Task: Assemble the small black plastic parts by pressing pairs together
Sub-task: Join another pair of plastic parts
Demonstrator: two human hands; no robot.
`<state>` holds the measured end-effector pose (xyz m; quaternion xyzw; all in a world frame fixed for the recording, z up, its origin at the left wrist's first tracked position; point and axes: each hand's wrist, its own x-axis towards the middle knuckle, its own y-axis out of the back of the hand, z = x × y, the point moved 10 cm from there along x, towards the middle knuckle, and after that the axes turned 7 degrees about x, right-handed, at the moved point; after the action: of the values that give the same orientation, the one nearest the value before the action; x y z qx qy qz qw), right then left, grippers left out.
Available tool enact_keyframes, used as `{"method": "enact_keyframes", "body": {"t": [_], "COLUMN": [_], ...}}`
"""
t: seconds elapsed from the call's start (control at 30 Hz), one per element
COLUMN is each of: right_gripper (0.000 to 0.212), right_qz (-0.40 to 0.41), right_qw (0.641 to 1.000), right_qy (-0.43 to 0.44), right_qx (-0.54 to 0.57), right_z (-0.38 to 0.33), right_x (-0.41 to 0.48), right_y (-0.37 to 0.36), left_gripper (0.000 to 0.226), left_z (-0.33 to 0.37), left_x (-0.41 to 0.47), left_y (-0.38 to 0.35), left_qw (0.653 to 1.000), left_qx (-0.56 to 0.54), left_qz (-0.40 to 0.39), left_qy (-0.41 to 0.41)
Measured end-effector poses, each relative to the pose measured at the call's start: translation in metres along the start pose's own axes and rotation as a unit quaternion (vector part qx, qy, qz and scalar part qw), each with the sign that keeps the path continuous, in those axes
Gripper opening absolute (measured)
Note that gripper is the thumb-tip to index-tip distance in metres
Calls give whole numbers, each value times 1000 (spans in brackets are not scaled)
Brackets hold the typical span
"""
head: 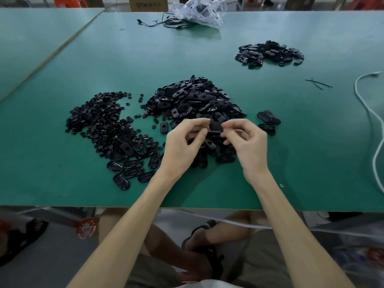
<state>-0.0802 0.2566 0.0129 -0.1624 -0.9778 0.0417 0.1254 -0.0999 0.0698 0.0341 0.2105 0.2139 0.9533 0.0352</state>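
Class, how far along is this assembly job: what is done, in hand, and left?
Done, probably: the separate far heap of black oval plastic pieces. In hand: left hand and right hand pinch one black plastic part between them. Left: the large central pile of black ovals and the spread of small round black parts, so most remains.

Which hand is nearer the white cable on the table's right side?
Right. The right hand is left of the cable; the left hand is farther left, both pinching one black part.
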Motion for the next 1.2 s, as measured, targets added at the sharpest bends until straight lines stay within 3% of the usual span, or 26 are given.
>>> {"method": "enact_keyframes", "body": {"t": [0.1, 0.2, 0.37, 0.77, 1.2], "right_gripper": [27, 37, 56, 77, 50], "right_qz": [186, 258, 247, 206, 246], "right_qw": [981, 961, 965, 977, 967], "right_qy": [-28, -57, -71, -62, -69], "right_qx": [51, 82, 43, 7, 6], "right_z": [11, 22, 26, 16, 22], "right_x": [-2, -5, -4, -4, -5], "right_y": [44, 60, 57, 47, 58], "left_gripper": [25, 27, 28, 29, 33], "left_z": [-1, -2, -3, -9, -13], "left_x": [1, 0, 0, -1, -1], "left_y": [6, 8, 11, 14, 12], "left_qw": [1000, 999, 998, 996, 997], "left_qx": [16, 29, 50, 63, 49], "left_qz": [25, 29, 46, 63, 54], "left_qy": [-1, 1, 9, 29, 38]}}
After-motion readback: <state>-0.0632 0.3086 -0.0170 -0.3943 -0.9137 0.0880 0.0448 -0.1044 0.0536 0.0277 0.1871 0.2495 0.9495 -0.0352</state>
